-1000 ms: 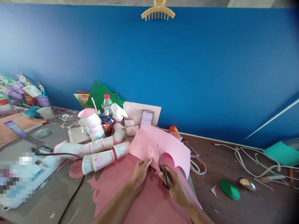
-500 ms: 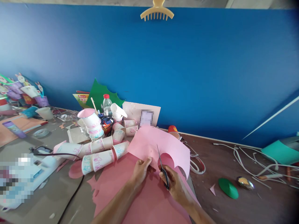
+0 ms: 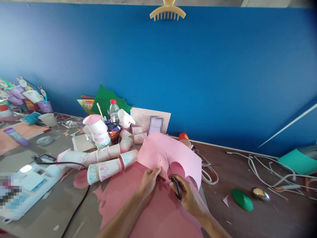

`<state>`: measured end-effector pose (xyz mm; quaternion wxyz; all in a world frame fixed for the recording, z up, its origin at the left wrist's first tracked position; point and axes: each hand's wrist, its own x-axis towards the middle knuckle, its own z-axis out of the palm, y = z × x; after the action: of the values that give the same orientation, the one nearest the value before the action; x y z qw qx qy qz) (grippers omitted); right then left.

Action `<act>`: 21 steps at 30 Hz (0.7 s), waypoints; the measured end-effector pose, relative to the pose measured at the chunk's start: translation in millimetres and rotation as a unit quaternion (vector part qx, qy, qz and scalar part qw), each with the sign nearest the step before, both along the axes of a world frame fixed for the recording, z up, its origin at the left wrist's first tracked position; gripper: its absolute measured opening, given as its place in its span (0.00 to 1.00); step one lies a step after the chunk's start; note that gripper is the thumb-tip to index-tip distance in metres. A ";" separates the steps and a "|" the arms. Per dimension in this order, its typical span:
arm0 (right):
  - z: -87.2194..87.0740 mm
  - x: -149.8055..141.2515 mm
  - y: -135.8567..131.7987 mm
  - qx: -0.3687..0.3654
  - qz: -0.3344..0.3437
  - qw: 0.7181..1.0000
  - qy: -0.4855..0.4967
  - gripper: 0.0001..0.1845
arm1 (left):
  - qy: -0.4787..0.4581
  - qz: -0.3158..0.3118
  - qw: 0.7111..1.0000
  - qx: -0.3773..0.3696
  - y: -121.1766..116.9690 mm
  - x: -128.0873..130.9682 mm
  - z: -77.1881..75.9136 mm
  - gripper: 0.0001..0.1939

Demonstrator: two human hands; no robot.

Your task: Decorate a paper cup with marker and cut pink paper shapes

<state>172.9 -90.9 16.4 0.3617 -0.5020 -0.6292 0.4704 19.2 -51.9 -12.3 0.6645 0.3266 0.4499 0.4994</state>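
My left hand (image 3: 150, 180) pinches the lower edge of a pink sheet of paper (image 3: 183, 151), thumb on top and fingers beneath. The sheet is raised toward the back and has rounded cut-outs along its right side. In my right hand (image 3: 184, 190) is a pair of scissors (image 3: 175, 181) with black handles. Their blades point up and away, next to the curved cut edge of the sheet, and look nearly closed. Under both hands lies a larger, darker pink sheet (image 3: 148, 211) with a ragged left edge.
Decorated paper cups (image 3: 109, 170) lie and stand to the left, near a red-capped bottle (image 3: 114, 109). A black cable (image 3: 76, 205) crosses the table. To the right are white cables (image 3: 260, 168), a green paper cone (image 3: 242, 199) and a shiny round object (image 3: 260, 194). A blue partition (image 3: 210, 72) rises behind.
The scissors and my right hand have shifted very slightly. The left hand keeps its pinch on the pink sheet. The view has moved a little.
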 end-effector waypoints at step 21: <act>-10.7 1.2 1.1 -0.039 0.020 0.998 0.045 0.21 | -0.144 0.058 0.987 0.040 -4.3 1.4 22.3 0.17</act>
<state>174.1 -89.8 5.7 0.3600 -0.4813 -0.6033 0.5243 20.6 -56.2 10.1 0.6784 0.2510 0.3472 0.5969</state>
